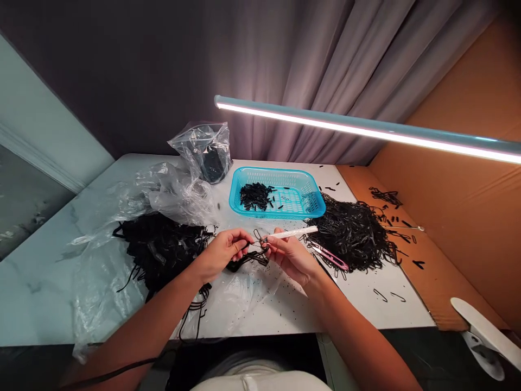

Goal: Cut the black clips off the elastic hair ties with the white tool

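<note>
Lying left: black cord heap [157, 252]. Over our white table [301, 312], fingers of our left hand [228, 248] pinch a thin dark strand [254, 243] running to our right hand [293, 258], fingers pinching a slim white stick [301, 232]. Further right: tangled black loop pile [354, 231].

The slender straight rod [302, 232] is white; the rectangular plastic basket [277, 215] is light blue, latticed. The looped strand pile [356, 233] at 4 o'clock and strappy heap [157, 252] at 8 are black. Faint grey marbling veins the white table [44, 277].
</note>
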Demonstrator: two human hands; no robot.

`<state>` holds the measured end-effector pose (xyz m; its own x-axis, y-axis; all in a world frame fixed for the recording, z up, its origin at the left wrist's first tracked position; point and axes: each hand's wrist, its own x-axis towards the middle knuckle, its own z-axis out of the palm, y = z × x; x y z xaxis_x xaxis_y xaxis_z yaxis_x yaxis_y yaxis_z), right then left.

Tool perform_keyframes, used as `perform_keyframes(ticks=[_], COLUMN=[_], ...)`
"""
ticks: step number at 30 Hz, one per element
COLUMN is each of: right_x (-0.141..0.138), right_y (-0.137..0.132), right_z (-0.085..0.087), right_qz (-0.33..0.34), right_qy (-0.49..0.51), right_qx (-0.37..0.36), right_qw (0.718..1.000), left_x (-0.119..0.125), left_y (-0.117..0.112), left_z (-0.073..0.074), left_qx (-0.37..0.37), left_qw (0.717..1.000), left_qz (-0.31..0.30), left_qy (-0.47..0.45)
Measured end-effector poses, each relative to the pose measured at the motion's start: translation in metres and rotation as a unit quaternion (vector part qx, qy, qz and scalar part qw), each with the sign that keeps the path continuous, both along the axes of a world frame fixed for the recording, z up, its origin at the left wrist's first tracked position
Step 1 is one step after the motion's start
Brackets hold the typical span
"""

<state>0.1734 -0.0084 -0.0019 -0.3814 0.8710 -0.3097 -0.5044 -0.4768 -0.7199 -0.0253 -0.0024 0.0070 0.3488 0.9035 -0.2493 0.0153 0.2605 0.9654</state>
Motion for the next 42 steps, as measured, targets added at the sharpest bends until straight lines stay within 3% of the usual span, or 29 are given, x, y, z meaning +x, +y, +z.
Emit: perform_keyframes(ticks=[4, 10, 15, 18, 21, 24, 26, 33, 42], right_x=[-0.002, -0.008, -0.011, -0.012, -0.011, -0.009, -0.009, -0.016, -0.016], right_y=[0.002, 0.001, -0.008, -0.009, -0.004, -0.001, -0.001, -0.012, -0.007], right_z=[-0.002, 0.000, 0.006, 0.004, -0.002, -0.006, -0.006, -0.001, 0.000], right_qz=[0.001, -0.021, 0.014, -0.021, -0.075, -0.101, -0.109, -0.100, -0.103], right_qy=[-0.003, 0.029, 0.000, -0.038, -0.123, -0.236, -0.259, -0.221, -0.137], right_qx=[0.005, 0.003, 0.074, 0.120, 0.157, 0.204, 0.234, 0.283, 0.225], right_qw=[1.000, 0.999, 0.997, 0.992, 0.977, 0.945, 0.931, 0.928, 0.959], left_x=[0.002, 0.007, -0.004, -0.014, -0.013, -0.003, 0.003, 0.009, 0.008], left_y=[-0.001, 0.001, 0.012, 0.019, 0.017, 0.009, 0.004, 0.001, 0.001], left_z=[0.000, -0.009, -0.015, -0.015, -0.011, -0.007, -0.006, -0.010, -0.002], left_qx=[-0.082, -0.095, -0.104, -0.089, -0.089, -0.085, -0.081, -0.066, -0.058], left_qw=[0.992, 0.983, 0.962, 0.951, 0.960, 0.971, 0.976, 0.979, 0.977], left_qz=[-0.010, 0.021, 0.142, 0.193, 0.154, 0.111, 0.099, 0.107, 0.107], left_qy=[-0.100, -0.156, -0.209, -0.226, -0.215, -0.192, -0.177, -0.160, -0.176])
